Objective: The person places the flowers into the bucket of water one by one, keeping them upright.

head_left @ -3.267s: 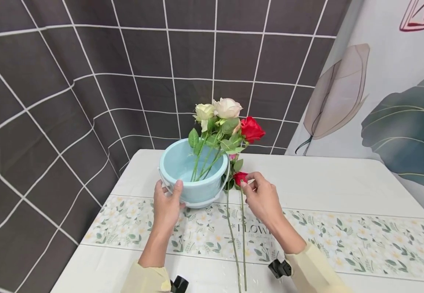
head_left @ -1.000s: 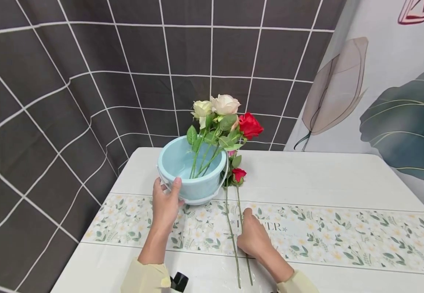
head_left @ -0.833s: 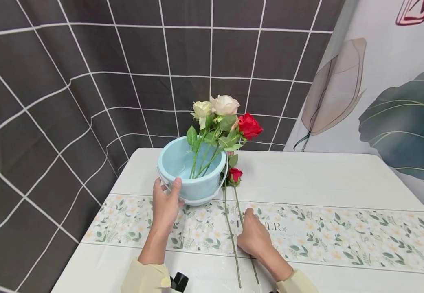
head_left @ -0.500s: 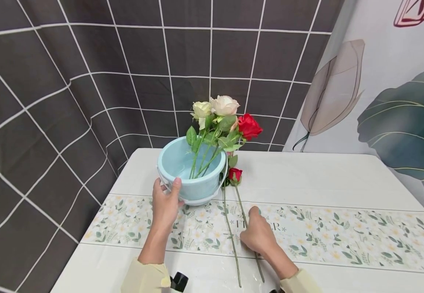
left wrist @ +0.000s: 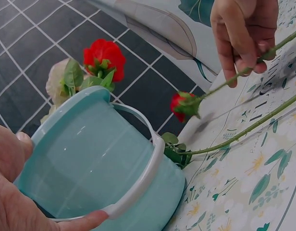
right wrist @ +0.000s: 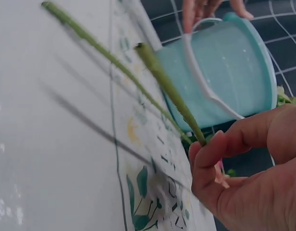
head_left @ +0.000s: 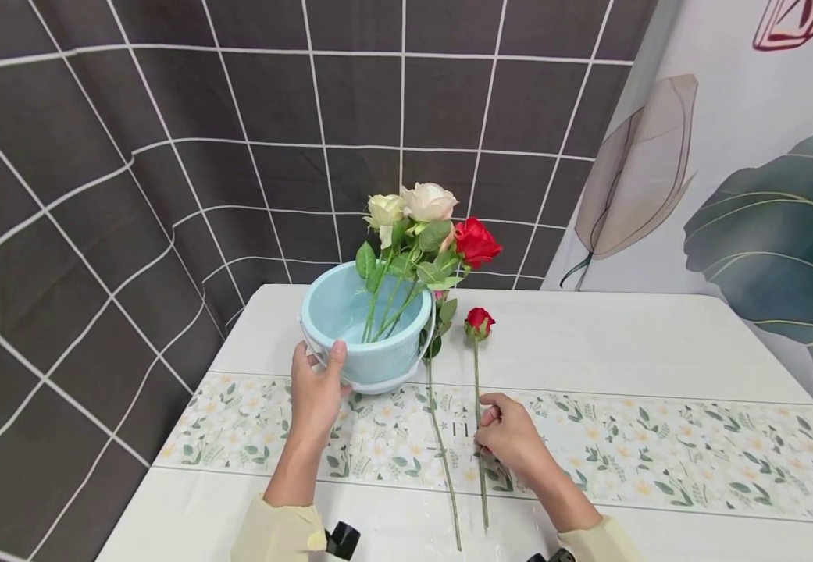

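Observation:
My left hand (head_left: 316, 390) grips the near left side of a light blue bucket (head_left: 378, 367), thumb near the rim and fingers around its wall. Inside it lean a cream rose (head_left: 385, 211), a pale pink rose (head_left: 430, 202) and a red rose (head_left: 476, 242), their heads above the rim. With my right hand (head_left: 515, 437) I pinch the stem of a smaller red rose (head_left: 479, 321). The left wrist view has this small rose (left wrist: 185, 105) lifted off the table. Another stem (right wrist: 85, 36) lies on the table beside it, its leafy head partly hidden by the bucket.
The bucket's white handle (head_left: 429, 339) hangs down its right side. A floral-printed strip (head_left: 631, 453) runs across the white table (head_left: 589, 343). Behind stand a dark tiled backdrop (head_left: 364, 94) and a pale curtain with leaf prints (head_left: 779, 234).
My right hand has moved from the flower head down to the stem, then lifted the small red rose and shifted it right, away from the other stem. The left hand stays on the bucket.

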